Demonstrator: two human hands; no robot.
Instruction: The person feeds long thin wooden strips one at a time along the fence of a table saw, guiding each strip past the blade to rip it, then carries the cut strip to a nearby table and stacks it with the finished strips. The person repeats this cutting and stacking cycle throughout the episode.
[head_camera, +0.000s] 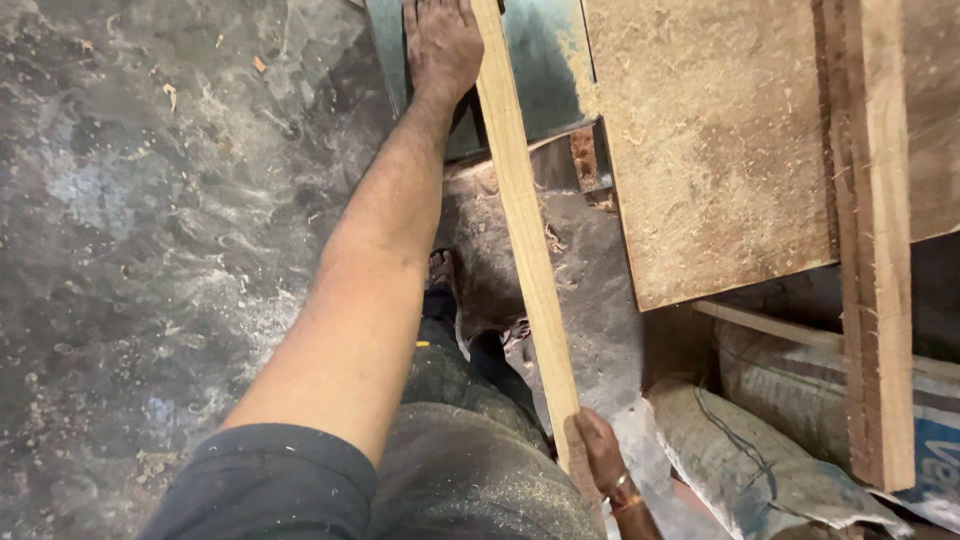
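Note:
A long pale wooden strip (525, 230) runs from the top of the view down toward me. My left hand (440, 45) stretches far out and rests flat against the strip's far part, over a grey-green metal machine table (545, 60). My right hand (598, 455), with rings and a bangle, grips the near end of the strip close to my body. My dusty dark trousers (470, 470) and a sandalled foot (440, 270) show below the strip.
A sawdust-covered board (715, 150) lies to the right, with a thicker timber plank (878, 250) across it. Woven sacks (760, 460) sit under the board at lower right. The grey concrete floor (150, 220) at left carries scattered wood chips.

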